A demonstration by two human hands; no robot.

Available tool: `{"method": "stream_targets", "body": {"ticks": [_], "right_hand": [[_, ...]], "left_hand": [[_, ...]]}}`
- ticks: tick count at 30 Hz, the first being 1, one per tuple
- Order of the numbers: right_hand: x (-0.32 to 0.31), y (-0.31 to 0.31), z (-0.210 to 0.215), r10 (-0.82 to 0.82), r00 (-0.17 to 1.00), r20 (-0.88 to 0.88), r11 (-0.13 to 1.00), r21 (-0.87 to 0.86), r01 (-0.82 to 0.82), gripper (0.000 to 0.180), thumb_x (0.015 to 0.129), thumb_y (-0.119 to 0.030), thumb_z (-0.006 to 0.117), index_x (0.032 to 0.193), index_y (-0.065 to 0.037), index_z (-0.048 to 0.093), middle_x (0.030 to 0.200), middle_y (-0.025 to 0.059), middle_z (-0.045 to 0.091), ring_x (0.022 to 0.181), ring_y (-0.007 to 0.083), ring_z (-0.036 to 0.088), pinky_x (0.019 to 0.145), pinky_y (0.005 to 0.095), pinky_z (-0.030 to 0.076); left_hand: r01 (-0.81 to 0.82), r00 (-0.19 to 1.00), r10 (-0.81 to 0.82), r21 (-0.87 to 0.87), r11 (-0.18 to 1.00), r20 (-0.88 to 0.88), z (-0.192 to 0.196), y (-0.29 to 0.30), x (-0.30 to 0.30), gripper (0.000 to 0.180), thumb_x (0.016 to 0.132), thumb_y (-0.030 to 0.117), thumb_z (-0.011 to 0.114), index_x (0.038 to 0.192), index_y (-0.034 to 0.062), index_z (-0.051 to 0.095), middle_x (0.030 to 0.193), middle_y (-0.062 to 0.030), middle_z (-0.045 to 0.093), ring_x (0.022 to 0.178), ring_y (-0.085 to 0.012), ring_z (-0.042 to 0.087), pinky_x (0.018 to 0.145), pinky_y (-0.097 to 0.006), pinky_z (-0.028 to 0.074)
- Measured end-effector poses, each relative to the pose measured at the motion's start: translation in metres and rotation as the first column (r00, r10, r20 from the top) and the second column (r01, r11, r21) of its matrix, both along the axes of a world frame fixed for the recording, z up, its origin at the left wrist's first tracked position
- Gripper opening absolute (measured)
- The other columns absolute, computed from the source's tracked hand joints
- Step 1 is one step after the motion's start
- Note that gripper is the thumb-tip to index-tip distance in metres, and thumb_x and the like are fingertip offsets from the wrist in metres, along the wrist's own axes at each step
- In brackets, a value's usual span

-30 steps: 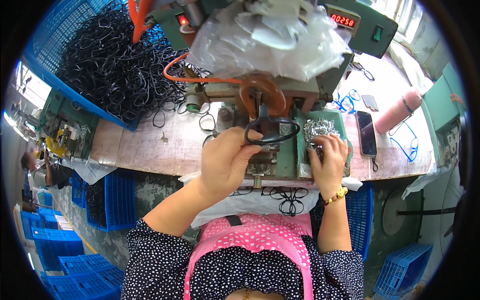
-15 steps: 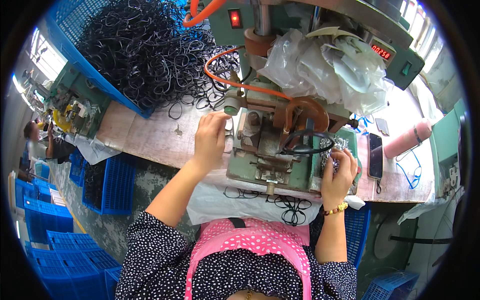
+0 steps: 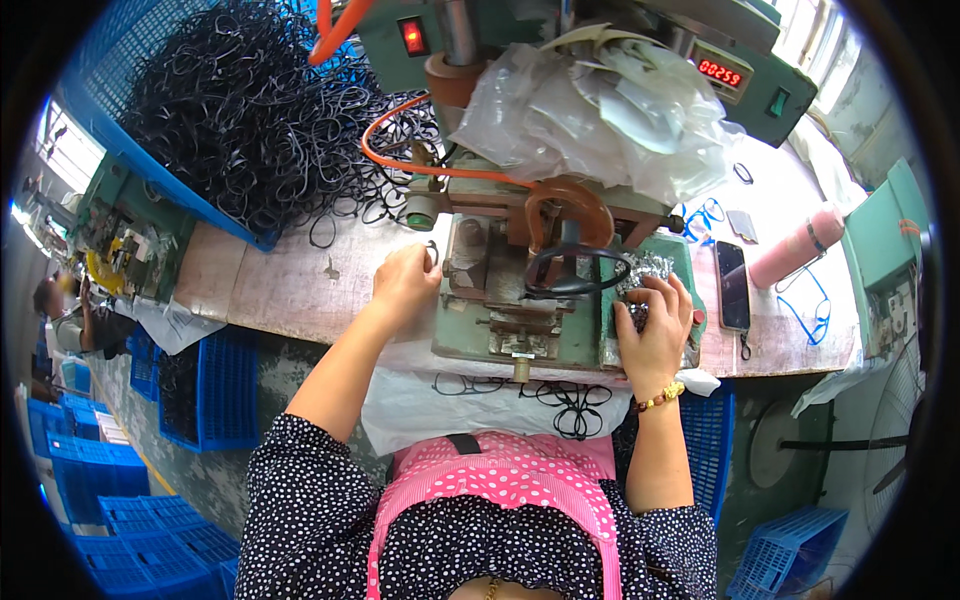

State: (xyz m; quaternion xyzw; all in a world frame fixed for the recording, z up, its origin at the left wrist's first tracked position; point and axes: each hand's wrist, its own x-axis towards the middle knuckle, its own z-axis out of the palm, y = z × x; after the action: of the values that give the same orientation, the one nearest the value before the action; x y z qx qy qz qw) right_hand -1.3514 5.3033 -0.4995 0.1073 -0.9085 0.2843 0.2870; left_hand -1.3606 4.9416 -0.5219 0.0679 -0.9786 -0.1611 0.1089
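My left hand (image 3: pixel 405 286) is closed just left of the green press machine (image 3: pixel 590 345), below its green-capped button (image 3: pixel 421 212). A thin dark loop, seemingly part of a black eyeglass frame, shows at its fingertips; the rest is hidden. My right hand (image 3: pixel 655 328) has its fingers curled down into a tray of small shiny metal pieces (image 3: pixel 648 270) at the machine's right side. What its fingertips hold, if anything, cannot be made out. Between the hands, a black eyeglass frame (image 3: pixel 540 277) sits in the machine under a brown curved clamp (image 3: pixel 600 225).
A blue basket (image 3: pixel 190 200) heaped with black eyeglass frames (image 3: pixel 240 120) stands at the back left. Several frames lie on the white cloth (image 3: pixel 400 410) before me. A phone (image 3: pixel 733 285) and pink bottle (image 3: pixel 797 250) are at right. Plastic bags (image 3: pixel 600 120) hang on the machine.
My left hand has come away from beside the green button and sits slightly lower. My right hand stays at the metal pieces, its fingers more curled. The whole view has shifted slightly.
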Motion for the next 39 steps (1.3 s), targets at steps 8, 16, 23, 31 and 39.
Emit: {"method": "stream_targets", "body": {"ticks": [8, 16, 23, 31, 39], "right_hand": [[-0.001, 0.005, 0.0, 0.051, 0.998, -0.025, 0.998, -0.024, -0.052, 0.009, 0.081, -0.007, 0.072, 0.088, -0.008, 0.067, 0.112, 0.008, 0.068, 0.122, 0.0321, 0.055, 0.111, 0.0513, 0.034], [0.012, 0.001, 0.007, 0.364, 0.931, -0.028, 0.444, -0.873, -0.2, 0.006, 0.1, 0.0, 0.059, 0.103, -0.004, 0.064, 0.095, 0.0013, 0.065, 0.088, 0.0063, 0.059, 0.079, 0.0216, 0.047], [0.024, 0.0, 0.034, 0.529, 0.847, 0.054, 0.271, -0.956, -0.108, 0.02, 0.095, 0.003, 0.065, 0.114, -0.001, 0.07, 0.102, -0.001, 0.068, 0.091, 0.0054, 0.06, 0.083, 0.0203, 0.047], [0.028, -0.009, 0.049, 0.586, 0.81, -0.004, 0.276, -0.939, -0.204, 0.016, 0.093, 0.007, 0.065, 0.106, 0.001, 0.072, 0.1, 0.0004, 0.068, 0.095, 0.0076, 0.062, 0.088, 0.0215, 0.047], [0.028, -0.04, 0.067, 0.626, 0.779, -0.026, 0.295, -0.917, -0.268, 0.017, 0.093, 0.006, 0.064, 0.108, 0.0, 0.07, 0.105, 0.0051, 0.071, 0.098, 0.0109, 0.065, 0.09, 0.0228, 0.047]], "left_hand": [[0.054, 0.887, -0.006, 0.09, 0.995, -0.462, 0.052, -0.005, 0.045, 0.011, 0.097, 0.013, 0.057, 0.094, 0.003, 0.058, 0.084, -0.0156, 0.063, 0.074, -0.0353, 0.06, 0.067, -0.045, 0.047], [0.179, 0.917, 0.174, 0.758, 0.628, -0.36, 0.099, 0.025, 0.095, 0.02, 0.11, 0.023, 0.044, 0.101, 0.0068, 0.052, 0.083, -0.0005, 0.052, 0.057, -0.005, 0.049, 0.05, -0.019, 0.04], [0.302, 0.925, 0.16, 0.922, 0.243, -0.345, 0.126, 0.045, 0.109, 0.02, 0.11, 0.025, 0.045, 0.108, 0.0074, 0.054, 0.089, -0.0046, 0.06, 0.061, -0.0065, 0.052, 0.054, -0.019, 0.04], [0.406, 0.9, 0.071, 0.886, 0.224, -0.431, 0.137, 0.055, 0.114, 0.024, 0.11, 0.023, 0.045, 0.119, 0.0035, 0.055, 0.104, -0.0082, 0.063, 0.078, -0.0121, 0.06, 0.067, -0.025, 0.049], [0.499, 0.852, 0.015, 0.82, 0.282, -0.524, 0.159, 0.075, 0.099, 0.026, 0.109, 0.023, 0.045, 0.118, 0.0009, 0.055, 0.105, -0.009, 0.063, 0.081, -0.0125, 0.059, 0.072, -0.028, 0.049]]}}
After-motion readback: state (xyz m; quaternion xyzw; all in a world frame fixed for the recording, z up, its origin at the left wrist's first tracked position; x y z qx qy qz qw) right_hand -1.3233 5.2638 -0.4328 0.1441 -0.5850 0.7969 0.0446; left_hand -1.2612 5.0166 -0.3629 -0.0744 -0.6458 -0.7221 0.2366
